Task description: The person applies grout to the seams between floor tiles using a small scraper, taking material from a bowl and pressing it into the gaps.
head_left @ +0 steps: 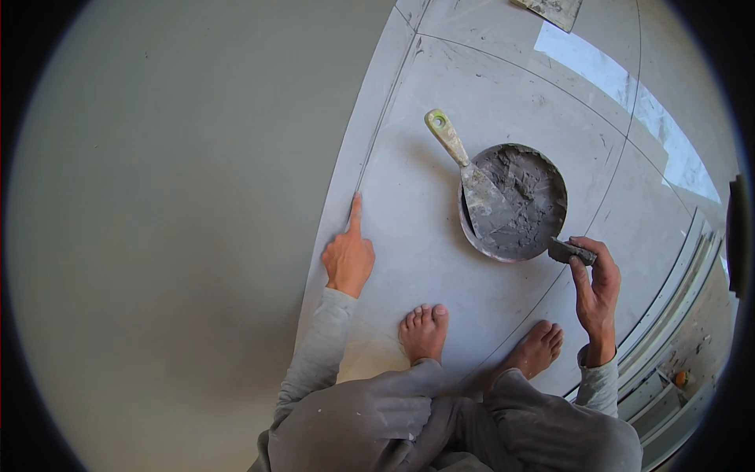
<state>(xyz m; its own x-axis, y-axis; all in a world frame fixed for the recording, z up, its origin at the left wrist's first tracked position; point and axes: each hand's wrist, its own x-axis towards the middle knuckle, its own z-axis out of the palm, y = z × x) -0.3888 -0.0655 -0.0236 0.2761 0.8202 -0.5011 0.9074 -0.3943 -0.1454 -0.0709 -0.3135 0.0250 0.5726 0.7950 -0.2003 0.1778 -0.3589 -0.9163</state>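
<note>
My left hand has its index finger stretched out onto the dark joint line between the pale floor tiles, the other fingers curled and holding nothing. In my right hand a small flat spreader, smeared with dark grey paste, is pinched between thumb and fingers. It is at the lower right rim of a round bucket of thick grey grout. A putty knife with a worn pale handle leans in the bucket, its blade against the grout.
A plain grey-green wall rises along the left. My bare feet stand on the tiles below the bucket. Long metal profiles lie at the right, beside scattered debris. A stained flat piece lies at the top edge.
</note>
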